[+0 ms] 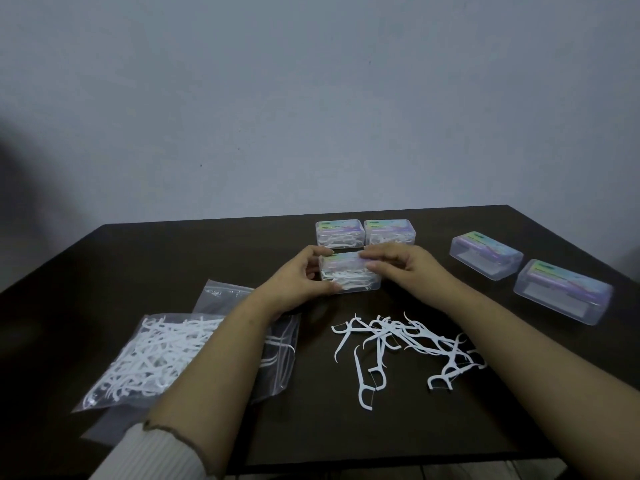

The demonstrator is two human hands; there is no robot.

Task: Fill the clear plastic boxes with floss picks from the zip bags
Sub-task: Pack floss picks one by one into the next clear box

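Both hands, left hand [304, 277] and right hand [403, 266], hold the filled box [349, 277] just beyond the loose floss picks [398, 344], each grip pinching it; probably closing its lid. Next, likely an empty box [485, 254].

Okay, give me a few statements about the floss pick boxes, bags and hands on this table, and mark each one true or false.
1. Both hands, left hand and right hand, hold the middle box. True.
2. The two boxes on the right are packed full of picks. False: they look empty of picks.
3. Loose floss picks lie on the table in front of the held box. True.
4. The zip bag of picks lies at the right. False: it lies at the left.
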